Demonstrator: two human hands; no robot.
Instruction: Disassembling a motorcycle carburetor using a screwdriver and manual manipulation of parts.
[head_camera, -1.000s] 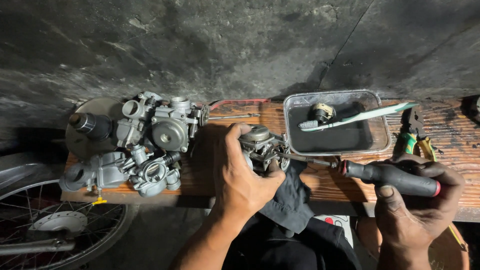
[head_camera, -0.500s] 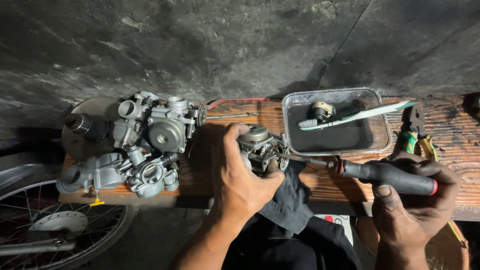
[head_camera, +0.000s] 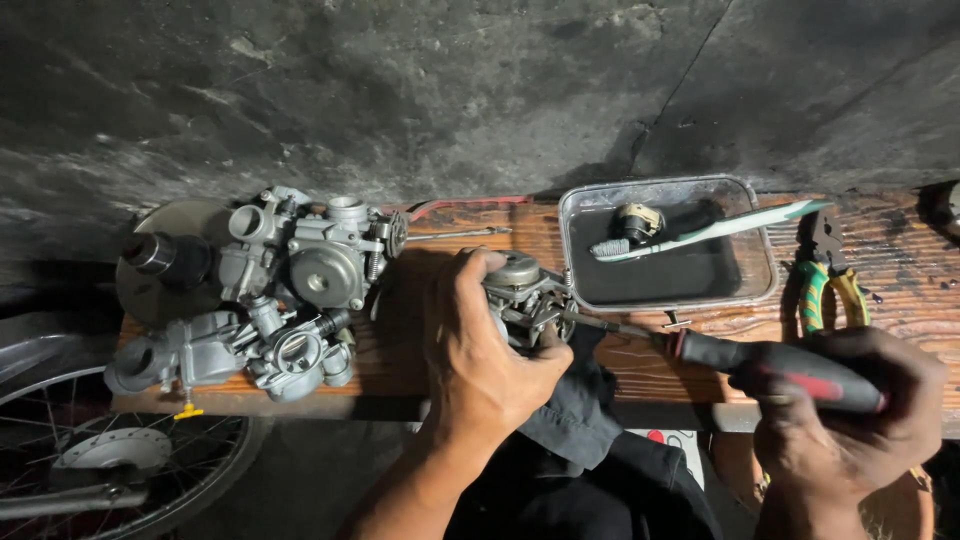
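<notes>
My left hand (head_camera: 480, 350) grips a small metal carburetor (head_camera: 525, 295) on the wooden bench (head_camera: 400, 350), steadying it over a dark cloth (head_camera: 580, 410). My right hand (head_camera: 850, 420) is closed around the black and red handle of a screwdriver (head_camera: 770, 360). Its shaft runs left and the tip meets the right side of the carburetor.
Two more carburetors (head_camera: 300, 260) lie at the bench's left end. A metal tray (head_camera: 765, 250) holds dark liquid, a toothbrush (head_camera: 700, 232) and a small part. Green-handled pliers (head_camera: 830, 280) lie at the right. A spoked wheel (head_camera: 90, 470) stands below left. A dark wall rises behind.
Both hands keep their grip; the screwdriver stays against the carburetor with only slight shifts.
</notes>
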